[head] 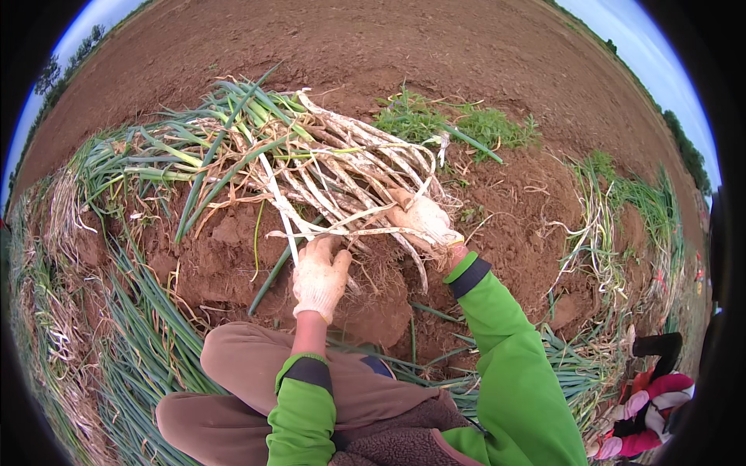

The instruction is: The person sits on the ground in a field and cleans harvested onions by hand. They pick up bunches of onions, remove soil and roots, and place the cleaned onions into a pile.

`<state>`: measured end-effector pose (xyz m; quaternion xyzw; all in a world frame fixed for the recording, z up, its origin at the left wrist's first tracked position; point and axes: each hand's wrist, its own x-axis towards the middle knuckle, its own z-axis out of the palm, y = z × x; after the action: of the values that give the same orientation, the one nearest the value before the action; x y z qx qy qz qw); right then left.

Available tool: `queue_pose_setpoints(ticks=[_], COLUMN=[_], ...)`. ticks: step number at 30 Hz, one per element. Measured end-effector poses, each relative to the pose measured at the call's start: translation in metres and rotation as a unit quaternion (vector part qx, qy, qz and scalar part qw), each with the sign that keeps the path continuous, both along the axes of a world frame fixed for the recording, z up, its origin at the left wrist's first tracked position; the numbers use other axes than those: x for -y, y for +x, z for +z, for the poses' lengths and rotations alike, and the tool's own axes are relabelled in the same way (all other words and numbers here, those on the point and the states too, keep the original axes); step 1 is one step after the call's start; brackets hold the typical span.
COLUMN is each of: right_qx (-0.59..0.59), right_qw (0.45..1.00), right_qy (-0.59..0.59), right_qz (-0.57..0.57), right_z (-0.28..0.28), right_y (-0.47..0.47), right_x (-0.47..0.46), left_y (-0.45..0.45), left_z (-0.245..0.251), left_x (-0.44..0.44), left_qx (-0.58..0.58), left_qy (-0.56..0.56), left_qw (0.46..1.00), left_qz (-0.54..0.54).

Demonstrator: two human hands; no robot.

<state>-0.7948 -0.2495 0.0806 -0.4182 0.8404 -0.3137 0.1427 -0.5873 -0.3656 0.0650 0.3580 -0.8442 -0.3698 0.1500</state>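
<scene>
A large heap of long green onions (326, 169) lies on the soil before me, green leaves to the left and pale, soil-stained stems and roots to the right. My right hand (422, 218), in a knitted glove, is among the root ends, its fingers partly hidden by stems; its grip cannot be made out. My left hand (320, 271), also gloved, is at the heap's near edge beside a white stem, with thumb and fingers bent. Whether it holds that stem is unclear. A loose green leaf (274, 279) lies left of it.
More green onions (140, 326) lie along the left and below my knees. Green weeds (419, 119) grow behind the heap. Other onion bunches (594, 233) lie at the right, some with red ties. A co-worker (653, 408) is at the lower right. Bare tilled soil (361, 41) stretches beyond.
</scene>
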Motion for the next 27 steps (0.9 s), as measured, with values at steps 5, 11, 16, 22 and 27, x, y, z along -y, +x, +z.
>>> queue_pose_setpoints(ticks=[5,11,16,22,27], right_qx=[-0.115,0.129,0.053,0.345,0.173], right_qw=[0.959,0.93,0.947,0.924,0.954], right_qy=[0.233,0.336,0.298,0.154,0.236], right_qz=[0.112,0.07,0.108,-0.054,-0.058], right_z=[-0.004,0.02,0.042,0.028,-0.01], right_y=[-0.023,-0.047,-0.032,0.043,0.083], right_x=[0.054,0.063,0.019,-0.111,-0.069], left_y=[0.0,0.003,0.005,-0.002,-0.007], left_z=[-0.009,-0.012,-0.012,-0.011,-0.009], left_x=[0.0,0.003,0.004,-0.001,-0.014], left_qx=[0.001,0.01,-0.008,0.016,0.004], left_qy=[-0.019,-0.036,-0.036,-0.021,-0.085], left_qw=[1.0,0.999,0.999,1.0,0.996], left_qz=[0.001,-0.004,-0.006,-0.011,-0.037])
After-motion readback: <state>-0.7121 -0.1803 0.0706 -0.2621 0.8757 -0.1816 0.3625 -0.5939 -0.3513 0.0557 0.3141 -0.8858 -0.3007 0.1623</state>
